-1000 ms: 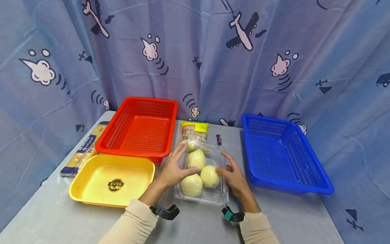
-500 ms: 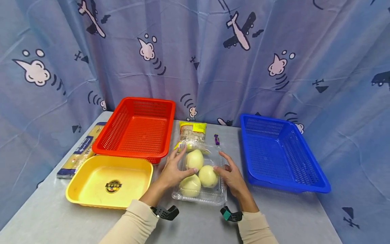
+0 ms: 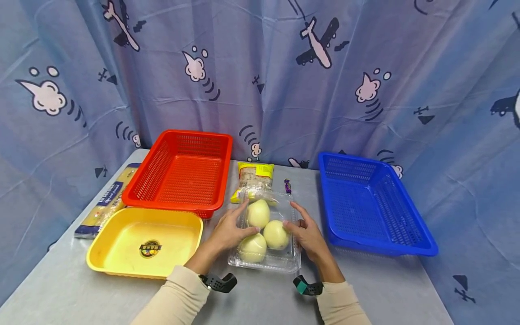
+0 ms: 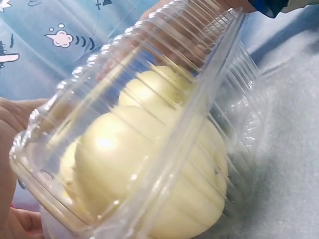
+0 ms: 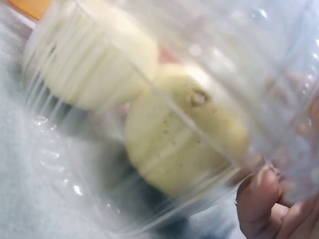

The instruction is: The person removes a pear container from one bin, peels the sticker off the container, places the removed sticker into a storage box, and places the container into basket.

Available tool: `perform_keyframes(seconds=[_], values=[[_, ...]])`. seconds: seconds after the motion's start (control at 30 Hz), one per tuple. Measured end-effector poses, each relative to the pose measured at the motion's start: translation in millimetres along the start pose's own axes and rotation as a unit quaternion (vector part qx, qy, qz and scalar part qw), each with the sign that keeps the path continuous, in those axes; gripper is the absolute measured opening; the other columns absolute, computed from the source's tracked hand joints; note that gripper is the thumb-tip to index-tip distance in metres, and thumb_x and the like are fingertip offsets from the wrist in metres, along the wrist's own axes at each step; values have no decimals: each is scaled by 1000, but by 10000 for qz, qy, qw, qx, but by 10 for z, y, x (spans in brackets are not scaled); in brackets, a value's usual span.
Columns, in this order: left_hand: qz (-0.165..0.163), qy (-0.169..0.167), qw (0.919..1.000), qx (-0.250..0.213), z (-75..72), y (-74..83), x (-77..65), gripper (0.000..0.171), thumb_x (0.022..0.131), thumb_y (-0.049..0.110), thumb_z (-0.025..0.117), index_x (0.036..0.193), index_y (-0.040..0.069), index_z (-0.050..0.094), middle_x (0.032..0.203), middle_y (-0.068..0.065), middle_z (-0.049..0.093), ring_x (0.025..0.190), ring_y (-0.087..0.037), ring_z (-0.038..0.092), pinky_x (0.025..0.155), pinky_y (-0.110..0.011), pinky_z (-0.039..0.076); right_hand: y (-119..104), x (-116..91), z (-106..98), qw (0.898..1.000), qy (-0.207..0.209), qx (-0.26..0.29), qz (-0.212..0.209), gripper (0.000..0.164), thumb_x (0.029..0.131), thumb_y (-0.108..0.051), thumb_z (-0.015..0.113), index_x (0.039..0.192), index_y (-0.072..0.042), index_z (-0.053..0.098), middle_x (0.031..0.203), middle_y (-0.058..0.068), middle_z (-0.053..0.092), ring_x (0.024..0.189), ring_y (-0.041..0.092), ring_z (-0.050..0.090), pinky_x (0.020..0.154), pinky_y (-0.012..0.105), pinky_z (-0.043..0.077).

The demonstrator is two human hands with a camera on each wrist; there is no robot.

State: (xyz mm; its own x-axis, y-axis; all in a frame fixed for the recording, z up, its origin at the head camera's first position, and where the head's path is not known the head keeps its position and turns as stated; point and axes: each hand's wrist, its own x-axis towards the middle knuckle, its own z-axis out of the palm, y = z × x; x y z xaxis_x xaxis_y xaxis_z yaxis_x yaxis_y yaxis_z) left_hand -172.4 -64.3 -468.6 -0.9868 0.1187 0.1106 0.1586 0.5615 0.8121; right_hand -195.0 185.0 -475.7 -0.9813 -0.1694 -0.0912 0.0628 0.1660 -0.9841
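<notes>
A clear plastic clamshell box [image 3: 284, 205] lies on the table in front of me, holding three pale yellow pears [image 3: 276, 234]. My left hand [image 3: 228, 231] grips its left side, thumb over the lid and fingers along the edge. On the opposite side, my right hand [image 3: 309, 237] holds the box with its thumb on top and some fingers curled at the edge. Through the ribbed wall, the pears [image 4: 119, 154] show large in the left wrist view. The right wrist view has curled fingers [image 5: 261, 199] against the plastic and a speckled pear [image 5: 187, 134].
Behind the box lies a yellow-topped food bag [image 3: 255, 178], with a small purple-wrapped sweet [image 3: 287, 186] beside it. A red basket [image 3: 191, 178] and a yellow basin [image 3: 122, 243] stand left, near a long packet [image 3: 107, 198]. A blue basket [image 3: 373, 207] stands right.
The head view has shifted slightly. My left fingertips have drawn back a little along the box's edge, showing more of the bag's corner. The box and right hand have hardly moved.
</notes>
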Motion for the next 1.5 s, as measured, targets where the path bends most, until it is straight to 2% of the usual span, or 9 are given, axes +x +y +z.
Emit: perform_keyframes(seconds=[0.23,0.33,0.53,0.77,1.1,1.27,1.37,1.43,1.5], values=[[-265,-276,9986,365,-59,71,13,82,76,43,79,147,24,43,123,-21,49,105,-33,53,87,-51,46,-29,-12,6,9975,73,-681,-177,65,90,-24,71,147,-25,42,79,14,47,46,14,38,37,29,38],[-303,-384,9976,497,-84,101,27,80,76,42,79,146,24,45,125,-24,47,105,-32,52,86,-48,46,-76,-31,19,9935,112,-1105,-259,62,90,-26,69,147,-25,44,78,14,48,47,17,41,37,32,41],[-328,-660,9956,577,-138,169,42,78,78,38,79,146,20,46,131,-28,46,114,-34,47,91,-48,44,-145,-58,50,9854,238,-1652,-348,56,89,-25,68,142,-22,51,73,12,51,48,18,44,39,32,42],[-164,-775,9956,495,-211,265,52,76,79,34,80,144,15,48,138,-28,45,127,-38,41,97,-52,40,-241,-112,49,9777,293,-2050,-351,52,90,-27,68,139,-21,54,71,9,53,48,17,45,42,30,41],[110,-986,9943,392,-387,464,72,73,80,29,80,143,8,48,141,-16,48,130,-35,40,101,-49,37,-518,-187,-9,9768,12,-2115,-327,52,90,-28,68,140,-18,54,73,10,51,49,17,46,43,34,46],[67,-1103,9937,185,-491,532,82,75,80,26,80,145,9,46,146,-18,41,131,-33,39,103,-49,34,-656,-215,-24,9761,-169,-2114,-478,54,90,-25,69,141,-17,52,72,10,50,48,17,45,46,44,50],[35,-1199,9927,126,-573,567,104,76,80,25,80,146,11,44,142,-25,43,96,-26,61,81,-40,51,-744,-220,-35,9753,-380,-2089,-606,57,89,-24,69,143,-16,49,70,9,49,45,17,46,46,45,50],[-12,-1285,9917,73,-636,596,120,77,80,25,80,147,13,43,132,-27,51,66,-19,59,59,-32,51,-813,-226,-38,9747,-523,-2078,-639,60,89,-24,69,144,-16,48,70,9,48,44,17,47,46,43,49],[-46,-1373,9905,35,-700,623,135,78,80,24,80,147,14,43,129,-26,53,51,-17,48,45,-29,45,-882,-233,-39,9740,-656,-2079,-624,62,89,-25,69,145,-16,46,71,9,48,44,18,48,45,39,49]])
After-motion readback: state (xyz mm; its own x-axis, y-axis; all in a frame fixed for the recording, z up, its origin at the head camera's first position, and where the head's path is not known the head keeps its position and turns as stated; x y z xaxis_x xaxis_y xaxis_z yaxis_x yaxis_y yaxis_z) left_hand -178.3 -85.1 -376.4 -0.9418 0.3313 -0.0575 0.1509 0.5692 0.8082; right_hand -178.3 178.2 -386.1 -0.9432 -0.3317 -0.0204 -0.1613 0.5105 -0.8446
